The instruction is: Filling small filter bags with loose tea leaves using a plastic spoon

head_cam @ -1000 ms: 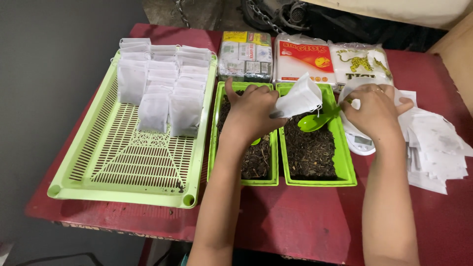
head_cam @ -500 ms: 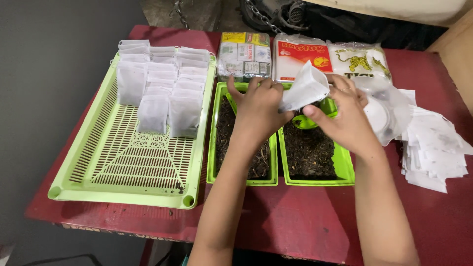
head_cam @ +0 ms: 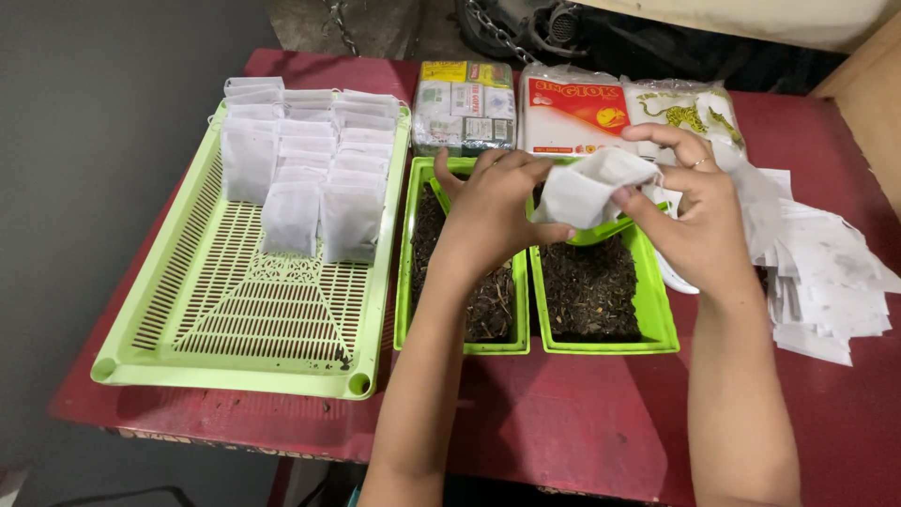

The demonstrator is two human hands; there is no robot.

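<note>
Tabletop (head_cam: 582,422): dark red, carrying everything here.
Slotted basket (head_cam: 225,319): large, light green, at the left; rows of filled white sachets (head_cam: 310,178) stand upright in its far half.
Paper stack (head_cam: 826,282): loose pile of flat white empty bags at the right edge.
Packets (head_cam: 572,113): three printed packs lined along the far side, behind the trays.
Left tray (head_cam: 465,282): narrow green tray of dark dried leaves, under the left forearm.
Right tray (head_cam: 601,300): matching green tray of the same leaves, just beside the first.
Left hand (head_cam: 493,211): fingers closed on the near end of the white bag.
Right hand (head_cam: 699,221): fingertips pinching the bag's far end.
White bag (head_cam: 591,188): small, puffed open, held between both hands above the right tray.
</note>
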